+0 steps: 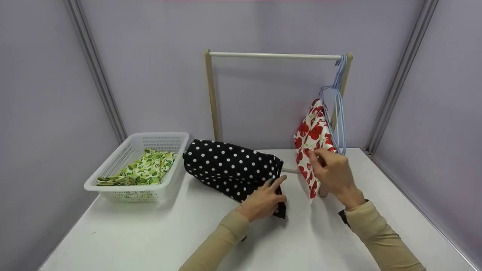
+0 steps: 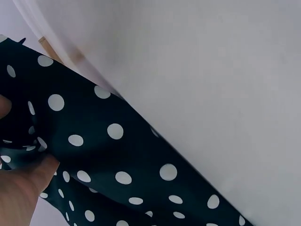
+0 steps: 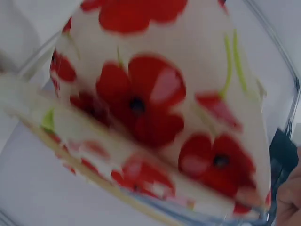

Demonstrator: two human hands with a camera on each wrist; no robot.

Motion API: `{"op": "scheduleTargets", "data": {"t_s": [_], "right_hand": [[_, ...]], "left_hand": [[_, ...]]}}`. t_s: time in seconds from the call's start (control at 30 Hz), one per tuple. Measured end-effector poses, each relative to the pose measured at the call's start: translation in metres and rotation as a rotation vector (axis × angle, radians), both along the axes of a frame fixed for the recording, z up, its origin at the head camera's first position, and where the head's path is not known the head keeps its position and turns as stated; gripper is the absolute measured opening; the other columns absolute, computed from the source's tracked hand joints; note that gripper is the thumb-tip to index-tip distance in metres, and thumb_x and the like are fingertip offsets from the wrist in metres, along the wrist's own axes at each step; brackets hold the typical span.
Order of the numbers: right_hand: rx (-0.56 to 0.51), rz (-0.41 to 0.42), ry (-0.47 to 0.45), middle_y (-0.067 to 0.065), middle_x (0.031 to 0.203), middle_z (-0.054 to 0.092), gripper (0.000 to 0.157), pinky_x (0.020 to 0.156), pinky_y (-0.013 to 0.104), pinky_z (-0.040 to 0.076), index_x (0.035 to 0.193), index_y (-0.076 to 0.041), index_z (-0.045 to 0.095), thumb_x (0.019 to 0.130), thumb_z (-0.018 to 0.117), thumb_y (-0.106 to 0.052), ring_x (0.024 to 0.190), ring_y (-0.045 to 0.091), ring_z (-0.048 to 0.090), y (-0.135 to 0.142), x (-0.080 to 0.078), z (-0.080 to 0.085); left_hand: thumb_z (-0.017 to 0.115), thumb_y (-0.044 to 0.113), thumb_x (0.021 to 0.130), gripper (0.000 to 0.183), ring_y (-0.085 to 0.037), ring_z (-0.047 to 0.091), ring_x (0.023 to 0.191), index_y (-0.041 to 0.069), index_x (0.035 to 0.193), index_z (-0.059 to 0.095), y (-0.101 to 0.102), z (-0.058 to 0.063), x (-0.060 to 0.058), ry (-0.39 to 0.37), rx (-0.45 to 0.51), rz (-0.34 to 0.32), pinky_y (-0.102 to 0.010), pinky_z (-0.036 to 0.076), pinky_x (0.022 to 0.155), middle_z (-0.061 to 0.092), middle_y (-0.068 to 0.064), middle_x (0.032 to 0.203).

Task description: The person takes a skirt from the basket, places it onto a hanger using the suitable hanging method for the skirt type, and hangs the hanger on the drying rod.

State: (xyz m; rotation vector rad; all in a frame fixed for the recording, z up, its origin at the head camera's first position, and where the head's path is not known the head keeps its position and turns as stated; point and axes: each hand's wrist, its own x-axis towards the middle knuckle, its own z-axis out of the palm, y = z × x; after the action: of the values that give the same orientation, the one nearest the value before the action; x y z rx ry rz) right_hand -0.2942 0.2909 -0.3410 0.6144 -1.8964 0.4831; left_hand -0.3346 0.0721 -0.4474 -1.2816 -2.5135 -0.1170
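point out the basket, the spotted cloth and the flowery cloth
Basket (image 1: 130, 188): head view, on its front rim.
Spotted cloth (image 1: 231, 162): head view, near its middle.
Flowery cloth (image 1: 311, 136): head view, on its upper half.

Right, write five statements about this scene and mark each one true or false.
1. The green leaf-print cloth lies in the white basket. True.
2. The left hand touches the black polka-dot cloth. True.
3. The right hand is inside the white basket. False: it is at the red-flowered cloth.
4. Blue hangers hang near the right end of the rail in the head view. True.
5. In the head view, the white basket stands right of the rack. False: it stands left.
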Motion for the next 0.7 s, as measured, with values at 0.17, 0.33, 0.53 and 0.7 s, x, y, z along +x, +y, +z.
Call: {"op": "scheduleTargets", "data": {"t_s": [0.17, 0.33, 0.53, 0.7], "right_hand": [[0.088, 0.003, -0.285, 0.005, 0.074, 0.070, 0.005, 0.055, 0.027, 0.053, 0.087, -0.004, 0.071, 0.090, 0.069, -0.008, 0.060, 0.011, 0.060, -0.027, -0.011, -0.021], [0.135, -0.045, -0.578, 0.009, 0.086, 0.071, 0.008, 0.068, 0.038, 0.056, 0.092, -0.004, 0.071, 0.093, 0.064, -0.009, 0.076, 0.020, 0.066, -0.044, -0.028, -0.038], [0.080, -0.097, -0.888, 0.012, 0.094, 0.065, 0.018, 0.071, 0.042, 0.054, 0.099, -0.003, 0.066, 0.095, 0.063, -0.020, 0.080, 0.025, 0.062, -0.048, -0.053, -0.048], [-0.009, -0.066, -1.136, 0.019, 0.098, 0.062, 0.036, 0.054, 0.036, 0.056, 0.117, 0.000, 0.052, 0.097, 0.060, -0.029, 0.068, 0.023, 0.063, -0.048, -0.067, -0.052]], "left_hand": [[0.064, 0.011, 0.094, 0.032, -0.040, 0.049, 0.131, 0.032, 0.118, 0.071, 0.002, -0.005, 0.001, 0.001, 0.005, -0.012, -0.040, 0.055, 0.093, 0.008, -0.002, 0.166], [0.060, 0.012, 0.096, 0.035, -0.031, 0.051, 0.131, 0.033, 0.123, 0.069, 0.005, -0.010, 0.004, -0.029, -0.026, -0.011, -0.031, 0.055, 0.093, 0.010, 0.002, 0.166], [0.060, 0.017, 0.098, 0.034, -0.014, 0.057, 0.124, 0.031, 0.129, 0.066, 0.009, -0.006, 0.010, -0.087, -0.093, 0.005, -0.024, 0.051, 0.096, 0.020, 0.003, 0.164], [0.060, 0.028, 0.098, 0.044, -0.017, 0.050, 0.133, 0.031, 0.141, 0.053, 0.008, -0.003, 0.012, -0.155, -0.123, 0.004, -0.031, 0.047, 0.105, 0.016, 0.000, 0.165]]}}
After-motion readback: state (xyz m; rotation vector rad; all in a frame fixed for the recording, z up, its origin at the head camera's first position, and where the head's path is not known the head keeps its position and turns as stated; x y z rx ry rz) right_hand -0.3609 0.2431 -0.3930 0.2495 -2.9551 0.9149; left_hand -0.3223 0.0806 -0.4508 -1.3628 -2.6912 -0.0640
